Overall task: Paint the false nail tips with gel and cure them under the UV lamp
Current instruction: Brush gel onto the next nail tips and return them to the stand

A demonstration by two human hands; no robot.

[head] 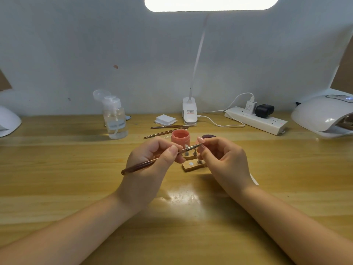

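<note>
Fingers [172,150] of the left hand [150,165] pinched the brush [152,161]; its tip, toward two o'clock, apparently touched the nail tip [200,140] pinched by the right hand [223,159].

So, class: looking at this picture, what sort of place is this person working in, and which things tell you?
Most likely a small nail-art workstation. Clues: a white UV curing lamp at the right of the wooden desk, an open pot of pink gel, and a fine brush in the left hand.

Second lamp [8,121] (far left) half out of frame
</note>
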